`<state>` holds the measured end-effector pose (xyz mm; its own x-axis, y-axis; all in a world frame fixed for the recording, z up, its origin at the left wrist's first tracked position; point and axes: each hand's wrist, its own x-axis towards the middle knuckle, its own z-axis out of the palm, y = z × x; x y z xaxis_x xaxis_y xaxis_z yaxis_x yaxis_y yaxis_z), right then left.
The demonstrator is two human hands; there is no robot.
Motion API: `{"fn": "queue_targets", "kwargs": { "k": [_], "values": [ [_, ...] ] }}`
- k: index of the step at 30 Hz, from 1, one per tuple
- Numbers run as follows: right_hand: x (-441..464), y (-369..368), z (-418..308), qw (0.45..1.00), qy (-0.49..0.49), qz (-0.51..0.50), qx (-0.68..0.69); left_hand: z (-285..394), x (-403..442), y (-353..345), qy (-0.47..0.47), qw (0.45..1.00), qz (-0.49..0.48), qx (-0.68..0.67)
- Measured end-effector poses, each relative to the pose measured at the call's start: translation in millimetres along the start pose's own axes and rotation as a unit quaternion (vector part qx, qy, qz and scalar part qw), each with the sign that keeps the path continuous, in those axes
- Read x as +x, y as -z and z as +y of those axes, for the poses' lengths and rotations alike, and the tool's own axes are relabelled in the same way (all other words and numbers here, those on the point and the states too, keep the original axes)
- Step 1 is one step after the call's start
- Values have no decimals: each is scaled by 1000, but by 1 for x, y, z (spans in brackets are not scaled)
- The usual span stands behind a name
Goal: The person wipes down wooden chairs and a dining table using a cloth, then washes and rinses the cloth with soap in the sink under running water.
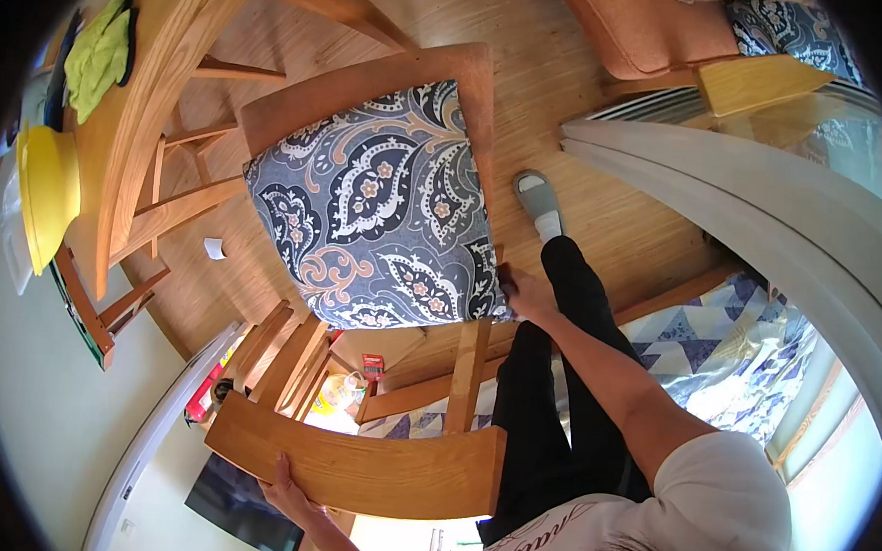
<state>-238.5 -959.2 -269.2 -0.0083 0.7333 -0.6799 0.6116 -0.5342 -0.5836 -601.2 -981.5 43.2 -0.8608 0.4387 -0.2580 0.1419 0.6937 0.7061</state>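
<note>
A wooden chair point(351, 460) stands in front of me, its curved top rail toward me. A seat cushion point(375, 202) with a grey, navy and orange paisley pattern lies on its brown seat. My left hand point(293, 489) is closed on the lower left part of the top rail, thumb over the face and fingers partly hidden behind. At the cushion's near right corner, my right hand point(526, 294) is closed on the cushion's edge. Some of its fingertips are hidden there.
At left is a wooden table point(156, 91) with green gloves point(100, 53) and a yellow bowl-like item point(46, 195). A white sliding-door frame point(745, 182) curves along the right. A white paper scrap point(214, 249) lies on the wood floor.
</note>
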Motion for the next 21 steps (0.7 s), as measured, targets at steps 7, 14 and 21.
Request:
{"fn": "queue_targets", "kwargs": {
  "k": [7, 14, 21],
  "values": [
    [121, 119, -26, 891, 15, 253, 377, -10, -10, -8, 34, 999, 13, 1],
    [187, 177, -126, 899, 353, 249, 75, -52, 18, 24, -21, 979, 96, 180],
    [263, 147, -112, 941, 312, 133, -23, -50, 18, 18, -23, 984, 86, 152]
  ]
}}
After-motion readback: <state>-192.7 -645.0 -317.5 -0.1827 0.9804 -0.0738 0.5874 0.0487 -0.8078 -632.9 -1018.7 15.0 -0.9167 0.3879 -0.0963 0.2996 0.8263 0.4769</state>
